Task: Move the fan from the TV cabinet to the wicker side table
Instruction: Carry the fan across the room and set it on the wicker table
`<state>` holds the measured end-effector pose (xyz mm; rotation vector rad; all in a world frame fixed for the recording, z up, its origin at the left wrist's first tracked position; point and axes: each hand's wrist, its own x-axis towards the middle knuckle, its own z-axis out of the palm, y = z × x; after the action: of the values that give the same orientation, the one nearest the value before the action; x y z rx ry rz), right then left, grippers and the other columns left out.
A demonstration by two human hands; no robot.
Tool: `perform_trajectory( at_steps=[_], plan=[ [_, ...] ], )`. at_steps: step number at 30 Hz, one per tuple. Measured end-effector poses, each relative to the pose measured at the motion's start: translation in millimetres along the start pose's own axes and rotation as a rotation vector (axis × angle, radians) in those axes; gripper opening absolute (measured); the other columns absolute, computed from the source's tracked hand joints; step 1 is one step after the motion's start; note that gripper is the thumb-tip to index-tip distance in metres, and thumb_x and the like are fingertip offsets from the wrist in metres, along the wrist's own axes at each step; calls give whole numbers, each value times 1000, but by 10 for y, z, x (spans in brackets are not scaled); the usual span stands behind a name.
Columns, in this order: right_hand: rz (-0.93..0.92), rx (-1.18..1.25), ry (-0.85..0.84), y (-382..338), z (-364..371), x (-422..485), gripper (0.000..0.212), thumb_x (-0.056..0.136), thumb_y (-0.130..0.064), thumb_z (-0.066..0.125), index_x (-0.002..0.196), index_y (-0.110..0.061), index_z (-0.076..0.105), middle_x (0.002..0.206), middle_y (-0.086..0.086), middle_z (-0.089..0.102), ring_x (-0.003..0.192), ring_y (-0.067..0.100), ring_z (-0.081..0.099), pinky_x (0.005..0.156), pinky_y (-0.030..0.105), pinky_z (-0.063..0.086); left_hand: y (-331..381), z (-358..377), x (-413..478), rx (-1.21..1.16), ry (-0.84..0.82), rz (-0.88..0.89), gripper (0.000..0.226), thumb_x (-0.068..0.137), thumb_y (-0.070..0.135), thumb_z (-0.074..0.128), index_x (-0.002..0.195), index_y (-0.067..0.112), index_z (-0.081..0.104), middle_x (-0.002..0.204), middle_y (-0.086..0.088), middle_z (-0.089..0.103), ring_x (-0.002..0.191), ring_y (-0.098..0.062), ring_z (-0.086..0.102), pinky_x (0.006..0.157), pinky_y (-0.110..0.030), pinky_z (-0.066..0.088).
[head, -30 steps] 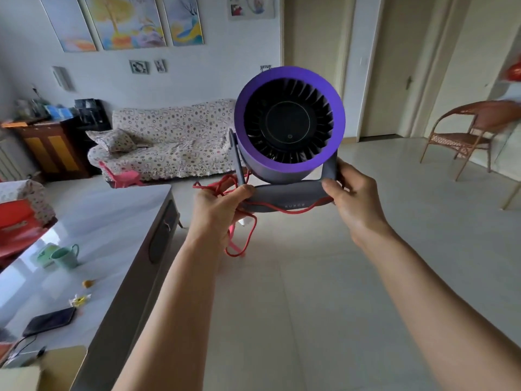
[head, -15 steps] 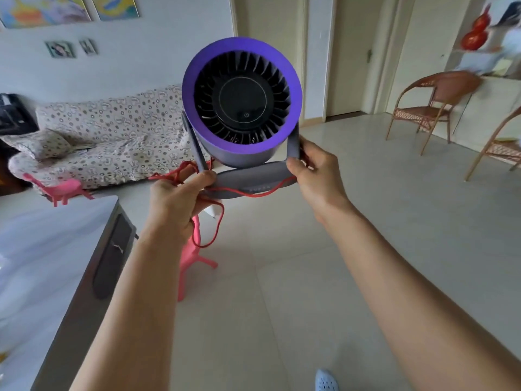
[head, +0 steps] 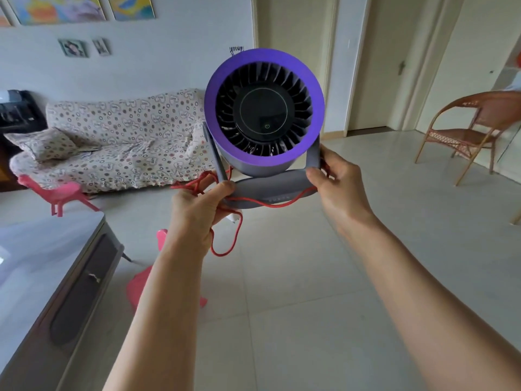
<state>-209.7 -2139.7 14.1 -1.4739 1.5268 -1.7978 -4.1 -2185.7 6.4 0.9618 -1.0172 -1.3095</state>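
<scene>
Fan [head: 263, 114], with a purple ring around dark blades and a black round centre bearing a small green power mark, is held in mid-air in the middle of the view, above the tiled floor [head: 310, 277]. It sits upright in its grey yoke over an oval base [head: 270, 190], with its face turned toward the camera. The left hand [head: 197, 213] grasps the left end of the base, thumb on top and fingers curled underneath. The same grip gathers loops of a red cord [head: 194, 184]: one loop hangs below the hand and a strand runs across the front of the base toward the right. The right hand [head: 342, 187] clasps the right end of the base where the yoke arm rises, thumb on the near edge and fingers wrapped behind. Far left, against the wall, a sofa [head: 118, 145] lies under a spotted cover with a matching cushion [head: 48, 145], and a pink stool [head: 60, 193] stands just in front of it. Near left is a grey-topped table [head: 33, 263] with a drawer front, and another pink piece shows partly behind the left forearm. Far right, a wicker chair [head: 465, 131] stands near a closed door [head: 377, 66]. Paintings [head: 59, 7] hang high on the far wall.
</scene>
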Motion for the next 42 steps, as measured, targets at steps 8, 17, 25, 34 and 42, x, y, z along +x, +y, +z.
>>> perform_trajectory(
  at_steps=[8,17,25,34,42],
  plan=[
    [38,44,-27,639,224,998,34,88,-2,53,114,-21,65,91,-7,66,78,6,53,66,17,44,-215,358,1058,37,24,7,19,79,-3,72,74,10,59,65,-4,70,72,-35,72,70,-40,62],
    [46,45,-10,1321,840,2354,36,90,-5,55,121,-21,65,91,-12,65,76,1,53,64,9,43,-310,571,2690,65,12,-9,14,79,-3,72,80,5,61,83,-18,67,85,-44,70,64,-37,63],
    [47,47,23,1829,1600,3659,35,91,-5,56,121,-21,64,96,-2,67,82,9,56,62,6,43,-264,599,4326,117,-21,-3,24,77,-2,75,63,12,61,65,-9,70,82,-45,72,80,-50,59],
    [32,57,12,2425,2042,4813,33,89,-3,54,99,-33,63,91,0,66,77,6,52,65,8,41,-445,820,5693,95,-33,-18,22,77,-3,75,69,10,59,74,-12,69,85,-45,72,77,-49,61],
    [7,62,-21,3074,2296,5980,28,89,-1,55,89,-29,61,74,-11,57,63,-2,46,58,6,36,-699,1231,6923,51,9,-36,21,77,-2,75,85,6,58,90,-20,66,99,-52,65,78,-48,61]
  ],
)
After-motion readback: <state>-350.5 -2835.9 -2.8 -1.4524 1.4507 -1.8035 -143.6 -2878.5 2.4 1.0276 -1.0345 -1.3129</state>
